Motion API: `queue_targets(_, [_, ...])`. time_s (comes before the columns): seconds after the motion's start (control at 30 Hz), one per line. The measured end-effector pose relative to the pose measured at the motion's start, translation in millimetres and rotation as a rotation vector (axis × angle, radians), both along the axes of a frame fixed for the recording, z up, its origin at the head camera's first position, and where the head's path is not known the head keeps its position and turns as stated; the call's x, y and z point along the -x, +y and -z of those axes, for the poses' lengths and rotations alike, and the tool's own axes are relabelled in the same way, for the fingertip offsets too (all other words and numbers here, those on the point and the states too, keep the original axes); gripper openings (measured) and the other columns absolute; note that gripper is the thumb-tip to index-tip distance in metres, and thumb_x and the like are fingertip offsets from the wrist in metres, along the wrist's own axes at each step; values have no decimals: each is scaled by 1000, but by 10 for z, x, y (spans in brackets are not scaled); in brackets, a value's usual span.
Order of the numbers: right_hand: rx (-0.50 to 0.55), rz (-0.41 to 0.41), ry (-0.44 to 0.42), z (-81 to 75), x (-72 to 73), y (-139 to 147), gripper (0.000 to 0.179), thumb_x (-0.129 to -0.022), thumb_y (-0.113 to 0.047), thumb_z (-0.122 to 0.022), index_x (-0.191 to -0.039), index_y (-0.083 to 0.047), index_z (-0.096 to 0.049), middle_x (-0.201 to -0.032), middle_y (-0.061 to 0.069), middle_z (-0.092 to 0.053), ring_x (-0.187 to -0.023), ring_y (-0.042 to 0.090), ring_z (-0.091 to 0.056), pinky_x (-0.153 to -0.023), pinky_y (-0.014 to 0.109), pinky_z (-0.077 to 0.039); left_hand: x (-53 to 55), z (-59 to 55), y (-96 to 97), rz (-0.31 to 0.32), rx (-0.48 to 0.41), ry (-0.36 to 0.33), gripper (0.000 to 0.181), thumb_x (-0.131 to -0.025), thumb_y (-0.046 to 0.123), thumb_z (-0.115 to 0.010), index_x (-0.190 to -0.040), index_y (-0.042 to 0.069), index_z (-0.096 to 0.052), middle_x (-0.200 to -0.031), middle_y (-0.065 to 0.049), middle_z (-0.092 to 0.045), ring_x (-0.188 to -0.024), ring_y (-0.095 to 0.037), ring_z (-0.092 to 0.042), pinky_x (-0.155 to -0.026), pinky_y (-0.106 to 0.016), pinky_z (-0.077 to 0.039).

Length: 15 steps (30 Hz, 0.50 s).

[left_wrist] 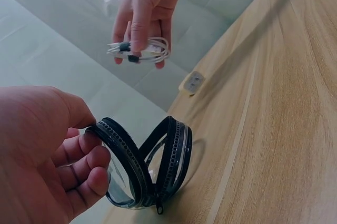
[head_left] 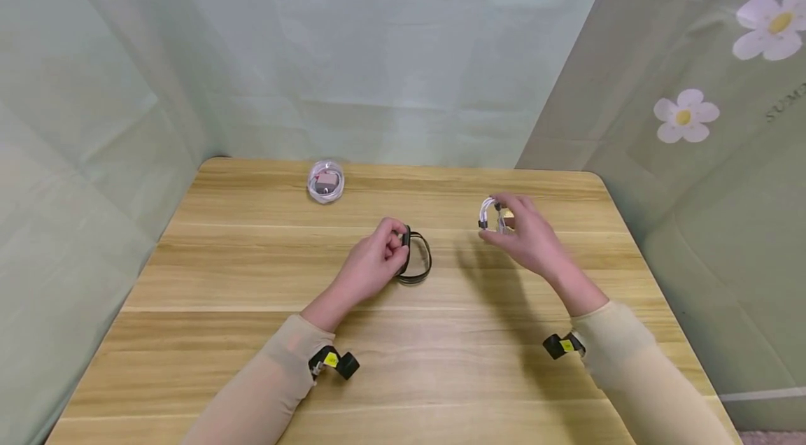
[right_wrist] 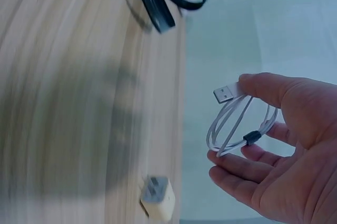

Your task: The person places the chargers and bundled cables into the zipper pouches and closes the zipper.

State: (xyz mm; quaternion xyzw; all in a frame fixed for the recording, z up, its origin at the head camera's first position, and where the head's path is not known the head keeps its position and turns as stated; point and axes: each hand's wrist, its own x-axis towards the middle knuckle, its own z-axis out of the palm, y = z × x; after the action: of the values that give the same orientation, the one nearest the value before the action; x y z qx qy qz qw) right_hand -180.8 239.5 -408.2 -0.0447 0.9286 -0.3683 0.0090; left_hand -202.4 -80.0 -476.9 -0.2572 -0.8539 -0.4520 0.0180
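My left hand (head_left: 373,257) pinches the rim of a small round zip case (left_wrist: 126,150) with black edging and clear sides. The case stands unzipped, its two halves spread apart, and the zip pull (left_wrist: 159,205) hangs at the bottom. To the right, my right hand (head_left: 527,235) holds a coiled white USB cable (right_wrist: 226,124) above the table between thumb and fingers. A USB plug (right_wrist: 223,94) shows at the thumb, and black ties (right_wrist: 252,138) band the coil. On the table below that hand lies a pale charger plug (right_wrist: 159,199) with metal prongs.
At the back left of the wooden table (head_left: 252,277) lies another white coil (head_left: 325,182) with a pinkish-grey piece at its middle. Pale fabric walls (head_left: 378,53) rise at the back and sides. Both sleeves carry black wrist cameras.
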Motion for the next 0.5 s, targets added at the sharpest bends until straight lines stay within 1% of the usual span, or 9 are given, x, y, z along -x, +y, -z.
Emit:
queue_targets(0.1, [69, -17, -35, 20, 9, -100, 78, -100, -28, -86, -164, -10, -46, -156, 23, -44, -139, 49, -59, -102, 52, -59, -6, -3, -9, -4, -2, -2, 29, -104, 6, -71, -130, 9, -58, -87, 5, -64, -71, -12, -59, -74, -37, -51])
queue_targets(0.23, [142, -42, -66, 62, 25, -216, 78, -99, -27, -87, -163, -10, -46, -151, 20, -48, -138, 47, -61, -101, 50, -60, -5, -4, -14, -11, 1, -2, 28, -105, 7, -70, -130, 9, -59, -89, 5, -65, -75, -13, -60, -75, -37, -52])
queue_targets(0.33, [190, -49, -97, 102, 38, -305, 79, -98, -29, -88, -163, -11, -46, -150, 18, -52, -139, 44, -61, -103, 51, -59, 1, -3, -14, -9, 2, -6, 28, -106, 7, -69, -132, 10, -59, -91, 4, -66, -79, -14, -62, -77, -36, -54])
queue_targets(0.43, [225, -54, -124, 129, 54, -407, 81, -98, -33, -88, -164, -13, -46, -150, 16, -56, -140, 41, -61, -106, 53, -57, -1, -1, -15, -8, -5, -9, 29, -106, 7, -69, -132, 9, -58, -92, 3, -66, -80, -14, -63, -78, -37, -54])
queue_targets(0.5, [233, -56, -127, 137, 61, -473, 80, -98, -35, -88, -163, -13, -48, -148, 14, -60, -139, 39, -62, -110, 54, -54, -5, -2, -14, -8, -10, -13, 30, -105, 6, -69, -133, 8, -58, -91, 3, -66, -79, -14, -62, -77, -37, -54])
